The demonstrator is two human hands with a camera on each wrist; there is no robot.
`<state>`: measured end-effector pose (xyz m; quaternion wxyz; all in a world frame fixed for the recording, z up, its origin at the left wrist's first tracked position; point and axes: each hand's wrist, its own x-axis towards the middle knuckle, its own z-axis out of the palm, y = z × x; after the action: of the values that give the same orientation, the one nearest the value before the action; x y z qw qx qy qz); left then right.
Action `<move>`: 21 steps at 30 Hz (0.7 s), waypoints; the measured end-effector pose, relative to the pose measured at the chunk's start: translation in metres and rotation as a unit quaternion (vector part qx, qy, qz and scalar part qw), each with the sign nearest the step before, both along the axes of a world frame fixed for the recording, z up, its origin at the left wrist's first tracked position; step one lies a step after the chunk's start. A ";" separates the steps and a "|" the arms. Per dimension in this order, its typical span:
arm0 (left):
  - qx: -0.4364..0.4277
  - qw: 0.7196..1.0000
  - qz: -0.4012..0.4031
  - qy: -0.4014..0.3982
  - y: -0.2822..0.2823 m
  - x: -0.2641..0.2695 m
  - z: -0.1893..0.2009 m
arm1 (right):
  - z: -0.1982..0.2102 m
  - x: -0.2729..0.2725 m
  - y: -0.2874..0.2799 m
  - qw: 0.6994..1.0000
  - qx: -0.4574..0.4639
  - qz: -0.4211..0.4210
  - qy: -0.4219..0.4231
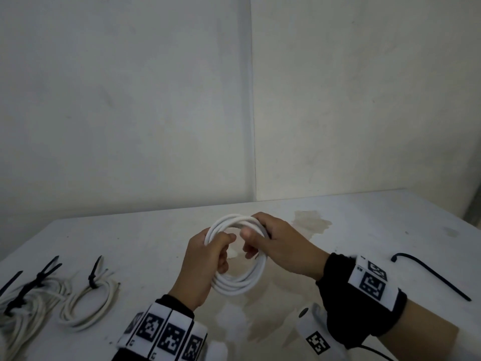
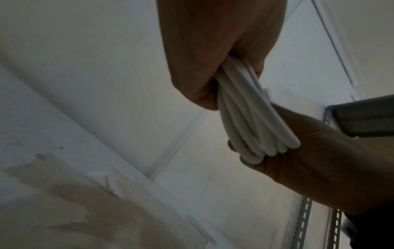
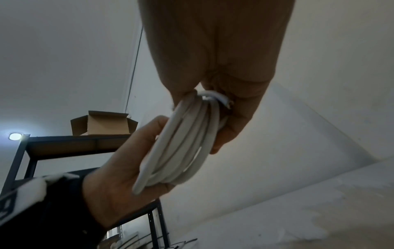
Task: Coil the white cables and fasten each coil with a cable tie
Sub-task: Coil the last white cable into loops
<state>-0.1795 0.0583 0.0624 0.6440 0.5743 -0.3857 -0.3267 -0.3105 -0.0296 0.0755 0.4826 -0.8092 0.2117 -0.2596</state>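
Both hands hold one white cable coil (image 1: pixel 238 256) up above the bench (image 1: pixel 364 225). The left hand (image 1: pixel 205 267) has its grip curled round the coil's left side, and the right hand (image 1: pixel 281 246) has its grip closed on the upper right side, thumb inside the ring. Well left of the grips, two tied coils (image 1: pixel 88 300) lie on the bench with black ties. Right of the right grip lies a loose black cable tie (image 1: pixel 429 276).

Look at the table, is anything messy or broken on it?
Yes: the table has a brownish stain beyond the hands, and its white surface looks peeled or worn beneath the held cable coil. The cables themselves look fine.
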 end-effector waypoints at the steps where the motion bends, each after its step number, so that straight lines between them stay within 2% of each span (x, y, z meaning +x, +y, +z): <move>1: -0.003 1.000 0.006 -0.015 -0.001 -0.001 0.001 | -0.002 0.001 0.000 1.000 -0.005 -0.004 0.000; 4: -0.002 0.999 0.001 -0.047 -0.002 -0.002 0.004 | -0.007 0.002 -0.002 0.999 -0.018 -0.042 -0.010; 9: 0.038 0.995 -0.077 0.039 0.000 0.002 0.005 | -0.011 0.002 -0.009 0.993 -0.045 -0.104 -0.008; 12: 0.030 0.996 -0.070 0.042 -0.002 -0.002 0.004 | -0.015 0.001 -0.010 0.996 -0.023 -0.080 0.007; 18: 0.025 0.997 -0.040 -0.057 -0.010 -0.004 -0.005 | -0.008 -0.013 -0.011 0.998 0.059 -0.008 0.029; 21: 0.015 0.998 -0.046 -0.051 -0.015 -0.011 -0.008 | -0.008 -0.017 -0.008 0.996 0.092 -0.017 -0.006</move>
<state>-0.1906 0.0432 0.0539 0.5992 0.5811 -0.4391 -0.3324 -0.3273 -0.0379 0.0676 0.5519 -0.7562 0.2453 -0.2520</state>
